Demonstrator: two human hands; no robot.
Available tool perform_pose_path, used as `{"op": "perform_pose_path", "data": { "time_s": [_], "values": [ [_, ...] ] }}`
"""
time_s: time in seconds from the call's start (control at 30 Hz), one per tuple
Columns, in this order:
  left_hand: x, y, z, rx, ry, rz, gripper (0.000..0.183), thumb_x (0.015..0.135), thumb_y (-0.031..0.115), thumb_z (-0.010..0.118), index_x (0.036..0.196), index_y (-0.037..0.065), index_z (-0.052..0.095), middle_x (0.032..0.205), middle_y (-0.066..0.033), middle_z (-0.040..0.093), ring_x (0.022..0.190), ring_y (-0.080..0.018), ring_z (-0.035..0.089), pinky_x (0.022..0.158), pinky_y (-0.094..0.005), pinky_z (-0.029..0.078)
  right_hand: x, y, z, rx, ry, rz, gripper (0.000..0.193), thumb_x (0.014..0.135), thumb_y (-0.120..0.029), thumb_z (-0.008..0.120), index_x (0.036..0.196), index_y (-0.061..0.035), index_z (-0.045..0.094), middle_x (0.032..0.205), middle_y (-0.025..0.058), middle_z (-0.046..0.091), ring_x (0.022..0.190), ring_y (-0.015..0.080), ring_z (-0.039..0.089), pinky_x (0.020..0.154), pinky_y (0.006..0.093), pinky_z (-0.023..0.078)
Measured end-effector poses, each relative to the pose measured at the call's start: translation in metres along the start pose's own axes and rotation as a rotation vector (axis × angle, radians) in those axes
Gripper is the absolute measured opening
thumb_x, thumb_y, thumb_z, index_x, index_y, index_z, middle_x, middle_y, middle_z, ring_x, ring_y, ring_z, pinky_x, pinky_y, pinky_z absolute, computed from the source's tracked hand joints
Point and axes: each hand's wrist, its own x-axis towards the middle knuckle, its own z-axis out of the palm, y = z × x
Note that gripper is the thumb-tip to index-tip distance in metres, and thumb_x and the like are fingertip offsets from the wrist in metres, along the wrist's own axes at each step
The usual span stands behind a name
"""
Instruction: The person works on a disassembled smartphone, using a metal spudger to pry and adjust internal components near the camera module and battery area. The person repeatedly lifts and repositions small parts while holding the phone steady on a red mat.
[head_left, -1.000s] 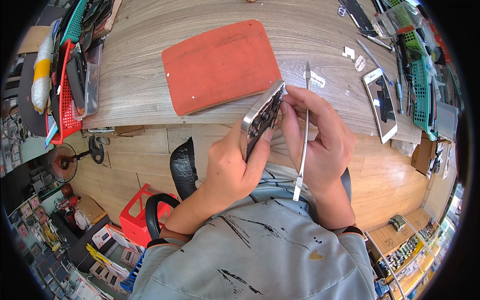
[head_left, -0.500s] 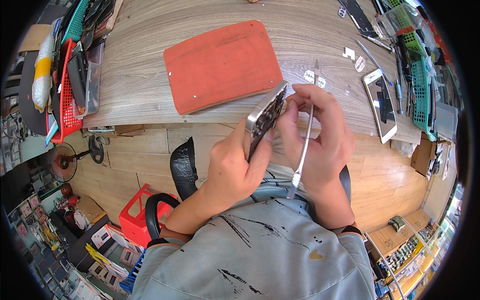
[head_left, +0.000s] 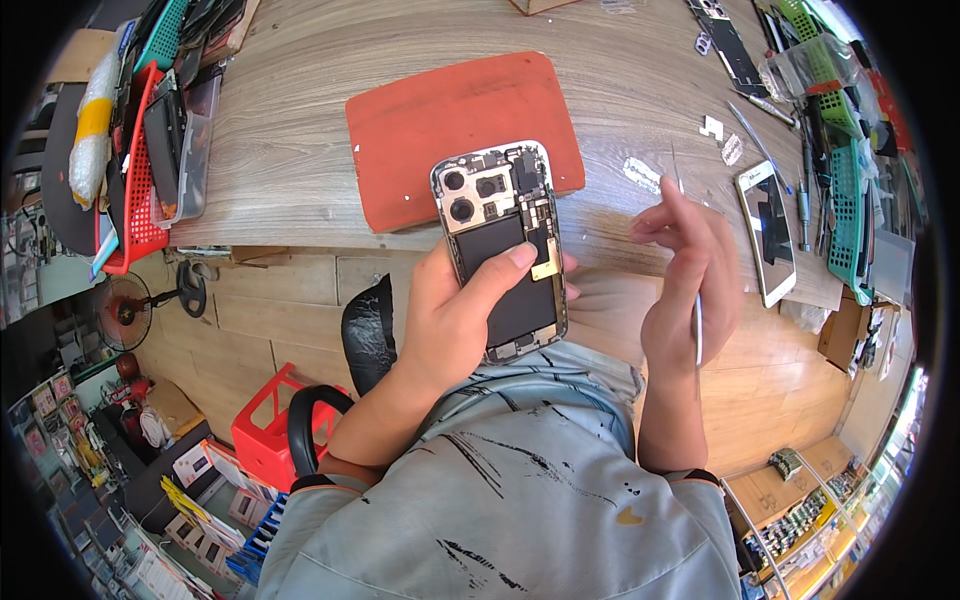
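Note:
My left hand (head_left: 447,318) is wrapped round an opened smartphone (head_left: 503,300). The phone's back cover is off, baring three camera lenses, a black battery and circuit boards. My left thumb lies across its inside. To the right, apart from the phone, my right hand (head_left: 684,285) keeps a slim metal pry tool (head_left: 698,335) between its fingers and palm. Part of the tool is hidden by the hand, and motion smears that hand. A red rectangular pad (head_left: 440,115) lies on the table, its near edge partly behind the phone.
A white phone (head_left: 768,235) lies at the table's right, near razor blades (head_left: 641,175) and screwdrivers (head_left: 803,200). A teal basket (head_left: 846,220) stands at the right edge, a red basket (head_left: 148,170) at the left. A red stool (head_left: 265,425) stands on the floor.
The smartphone has turned from edge-on to showing its opened inside, and sits slightly lower. My right hand has moved right, away from it, with the pry tool still in its grip.

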Motion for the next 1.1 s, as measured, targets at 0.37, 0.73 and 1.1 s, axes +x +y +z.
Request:
{"op": "perform_pose_path", "data": {
  "time_s": [0.37, 0.73, 1.1],
  "values": [
    [-0.001, 0.000, 0.003, 0.100, 0.032, 0.091, 0.028, 0.113, 0.010, 0.063, 0.132, -0.008, 0.071, 0.115, -0.0176, 0.082, 0.099, -0.0234, 0.082, 0.088, -0.0367, 0.067, -0.023, -0.017, 0.010, 0.033, -0.176, -0.085, 0.048, 0.099, -0.009, 0.084, 0.145, 0.0014, 0.074, 0.115, 0.0191, 0.079, 0.101, 0.0289, 0.080, 0.090, 0.0387, 0.065],
    [-0.003, -0.001, 0.007, 0.262, 0.129, 0.132, 0.028, 0.107, 0.011, 0.070, 0.130, -0.004, 0.077, 0.115, -0.0093, 0.082, 0.100, -0.0139, 0.076, 0.090, -0.0295, 0.061, -0.029, -0.013, 0.025, -0.069, -0.121, -0.214, 0.045, 0.096, -0.008, 0.088, 0.136, 0.0066, 0.074, 0.132, 0.0279, 0.078, 0.111, 0.0373, 0.082, 0.091, 0.0404, 0.070],
    [0.001, -0.009, 0.002, 0.242, 0.122, 0.170, 0.025, 0.111, 0.010, 0.068, 0.129, -0.004, 0.078, 0.114, -0.0082, 0.083, 0.100, -0.0120, 0.076, 0.088, -0.0298, 0.061, -0.028, -0.011, 0.033, -0.073, -0.060, -0.216, 0.047, 0.093, -0.013, 0.092, 0.132, 0.0066, 0.076, 0.120, 0.0242, 0.083, 0.097, 0.0310, 0.085, 0.079, 0.0353, 0.070]
  ]
}}
